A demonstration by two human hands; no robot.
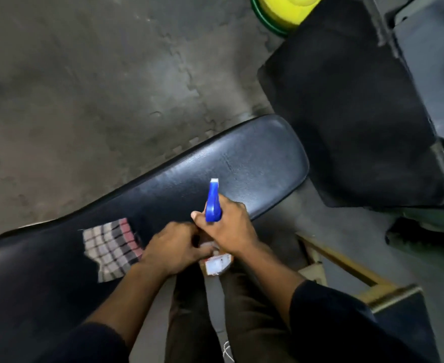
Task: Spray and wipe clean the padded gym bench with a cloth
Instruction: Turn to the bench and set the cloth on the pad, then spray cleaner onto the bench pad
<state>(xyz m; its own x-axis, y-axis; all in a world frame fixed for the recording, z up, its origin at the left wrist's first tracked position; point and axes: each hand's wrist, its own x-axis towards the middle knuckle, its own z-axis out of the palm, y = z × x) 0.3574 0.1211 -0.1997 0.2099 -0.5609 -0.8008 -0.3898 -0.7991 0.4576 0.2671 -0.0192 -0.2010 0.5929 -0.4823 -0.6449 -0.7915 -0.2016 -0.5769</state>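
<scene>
- Fingers of the right hand are wrapped tight around the neck of the spray bottle, just behind its blue trigger head; the white nozzle tip points toward 12 o'clock over the pad.
- Fingers of the left hand are curled together against the bottle's lower body, at 8 o'clock from the right hand; whether they clamp it or only steady it, I cannot tell. Both hands touch each other.
- Padded gym bench, the tabletop here, is the largest thing: a long black pad running from 8 o'clock up to 2 o'clock across the view, its surface glossy toward the rounded far end.
- Grey floor of interlocking mats fills the 10 o'clock area beyond the pad.
- At 2 o'clock a second black pad sits just beside the bench's far end.
- At 5 o'clock a yellowish metal frame lies on the floor.
- Yellow and green weight plates show at 12 o'clock, partly cut off.
- Checked cloth lies flat on the bench at 8 o'clock from the hands, its near edge under the left wrist.
- White label of the bottle peeks out below the hands, blurred.
</scene>
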